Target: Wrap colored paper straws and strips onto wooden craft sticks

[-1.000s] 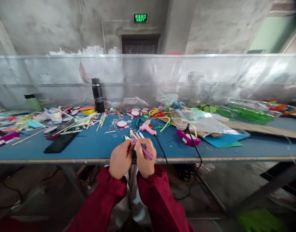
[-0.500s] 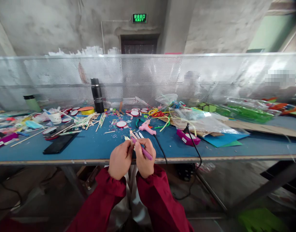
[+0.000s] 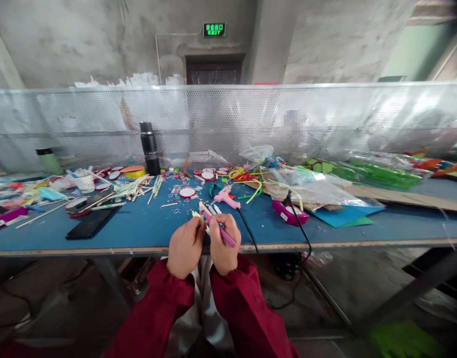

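In the head view my right hand (image 3: 224,243) is closed around a purple marker (image 3: 227,237), held like a pen and slanting toward my left hand. Facing it, my left hand (image 3: 186,247) pinches a small pale, stick-like piece (image 3: 201,208); most of it is hidden by the fingers. The two hands nearly touch, just above the table's front edge. Beyond the fingertips, a few white pens or sticks (image 3: 215,209) lie on the blue tabletop. A pink glue gun (image 3: 227,197) rests past my right hand, its black cord running down over the edge.
To the left lie a black phone (image 3: 90,226), wooden sticks (image 3: 141,186), a paper cup (image 3: 85,181) and a black bottle (image 3: 149,151). A white-topped round piece (image 3: 187,192) sits ahead. On the right are a purple tape-like box (image 3: 290,213), plastic bags (image 3: 306,186) and blue sheets (image 3: 335,214).
Both hands keep nearly the same pose on the marker and the pale piece. The view has shifted very slightly.
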The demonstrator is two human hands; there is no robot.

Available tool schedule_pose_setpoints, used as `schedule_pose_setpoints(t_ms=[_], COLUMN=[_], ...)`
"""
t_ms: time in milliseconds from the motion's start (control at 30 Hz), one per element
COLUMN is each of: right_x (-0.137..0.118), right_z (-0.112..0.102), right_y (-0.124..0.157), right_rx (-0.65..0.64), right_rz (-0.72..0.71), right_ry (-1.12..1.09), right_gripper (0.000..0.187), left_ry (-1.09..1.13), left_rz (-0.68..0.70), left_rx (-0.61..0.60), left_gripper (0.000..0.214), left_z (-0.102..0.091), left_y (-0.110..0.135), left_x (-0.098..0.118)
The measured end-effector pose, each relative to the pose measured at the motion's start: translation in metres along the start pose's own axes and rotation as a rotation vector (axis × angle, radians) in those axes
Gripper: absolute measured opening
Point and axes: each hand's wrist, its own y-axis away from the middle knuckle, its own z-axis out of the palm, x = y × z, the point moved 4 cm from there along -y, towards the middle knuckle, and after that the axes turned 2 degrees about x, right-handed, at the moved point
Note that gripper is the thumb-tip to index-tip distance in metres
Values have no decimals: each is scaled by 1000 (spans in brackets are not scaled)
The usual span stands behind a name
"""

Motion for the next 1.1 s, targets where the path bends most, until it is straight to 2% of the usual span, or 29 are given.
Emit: schedule_pose_setpoints(t_ms=[233,600,800,1100], right_x=[2,0,-1,0], right_z=[-1,0,-2,1], right_y=[1,1,2,3], right_rx=[35,-12,54,-9], right_rz=[14,-13,-27,-27], right_ry=[-20,-10,-8,-17], right_gripper=[16,15,13,15], left_ry=[9,28,32,20], left_rz=[-4,-14,-2,-9], left_rx=[-21,-21,-17,-22], left_gripper=[23,21,22,20], left_z=[1,1,0,1], left_y=[0,0,1,1], left_x=[-1,1,1,0])
